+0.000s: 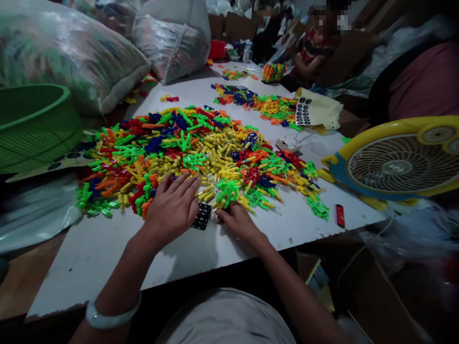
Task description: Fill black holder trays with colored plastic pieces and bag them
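Observation:
My left hand (175, 203) is stretched out flat, palm down, with its fingers extended toward the near edge of a pile of small plastic toys (215, 153). Partly under its outer edge lies a small black sheet with rows of round marks (202, 217). My right hand (240, 222) is closed at the front of the pile, its fingers curled at a bright green plastic toy (227, 191) with a shiny clear wrap about it. The fingertips are partly hidden. The pile mixes yellow, green, orange, red and blue pieces.
On the right stand a yellow and blue fan (396, 167) and a red lighter (340, 216). A green basket (36, 126) and stuffed clear sacks (172, 40) are at left. Farther back lie a sticker sheet (318, 110) and more toys; a person (315, 52) sits beyond.

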`<state>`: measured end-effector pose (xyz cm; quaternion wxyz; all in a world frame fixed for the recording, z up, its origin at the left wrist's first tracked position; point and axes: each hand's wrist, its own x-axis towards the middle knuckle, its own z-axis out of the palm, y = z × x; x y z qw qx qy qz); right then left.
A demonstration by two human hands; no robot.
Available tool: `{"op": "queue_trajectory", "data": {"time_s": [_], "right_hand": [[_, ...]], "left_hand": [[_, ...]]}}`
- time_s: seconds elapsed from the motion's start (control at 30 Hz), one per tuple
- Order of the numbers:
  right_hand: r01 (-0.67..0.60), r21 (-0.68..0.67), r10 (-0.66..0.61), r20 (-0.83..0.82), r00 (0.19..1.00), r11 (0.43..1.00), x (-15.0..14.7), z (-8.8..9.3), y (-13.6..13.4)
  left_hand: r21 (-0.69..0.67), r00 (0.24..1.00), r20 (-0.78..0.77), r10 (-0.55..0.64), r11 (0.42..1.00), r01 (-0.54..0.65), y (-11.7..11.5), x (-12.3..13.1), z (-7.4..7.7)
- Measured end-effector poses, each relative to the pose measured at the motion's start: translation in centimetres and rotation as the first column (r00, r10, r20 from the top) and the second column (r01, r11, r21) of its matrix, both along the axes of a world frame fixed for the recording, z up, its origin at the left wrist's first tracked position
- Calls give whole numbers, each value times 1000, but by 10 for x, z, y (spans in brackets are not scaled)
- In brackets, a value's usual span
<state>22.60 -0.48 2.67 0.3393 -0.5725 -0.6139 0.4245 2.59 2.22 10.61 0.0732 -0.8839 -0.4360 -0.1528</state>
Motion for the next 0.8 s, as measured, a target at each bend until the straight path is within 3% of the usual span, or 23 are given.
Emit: {"op": "queue_trajectory", "data": {"time_s": [0.1, 0.17, 0.23, 0.33, 0.47, 0.57, 0.63, 0.7, 0.77, 0.8], "right_hand": [[-16, -13, 14, -155, 988, 1000, -32, -10, 17], [11, 10, -9, -158, 987, 1000, -46, -14, 28], [14, 98, -8, -64, 998, 995, -53, -15, 35], [-21, 216, -30, 230, 973, 976, -62, -15, 36], [-39, 183, -42, 416, 908, 982, -69, -11, 34], [-70, 237, -33, 406, 913, 969, -49, -3, 25], [2, 307, -146, 449, 881, 952, -20, 3, 13], [135, 299, -295, 592, 750, 945, 13, 8, -1], [200, 218, -296, 719, 628, 955, 40, 12, -12], [197, 173, -258, 750, 609, 965, 50, 14, -16]], "left_hand": [[-3, 1000, -10, 1, 1000, -1, 0, -1, 0], [-5, 1000, -8, 5, 1000, -5, 0, -1, -1], [-8, 1000, 1, 5, 1000, -5, 0, 0, -1], [-13, 1000, 26, 3, 1000, -3, 1, 1, -1], [-19, 999, 42, -1, 1000, 2, 1, 1, 1], [-32, 999, 49, -1, 999, 3, 0, 0, 2], [-32, 997, 72, 0, 999, 2, 0, 0, 3], [-33, 996, 92, -5, 999, 8, 0, 0, 3], [-40, 995, 98, -8, 999, 12, 0, 1, 3], [-45, 995, 97, -6, 999, 10, 1, 1, 3]]}}
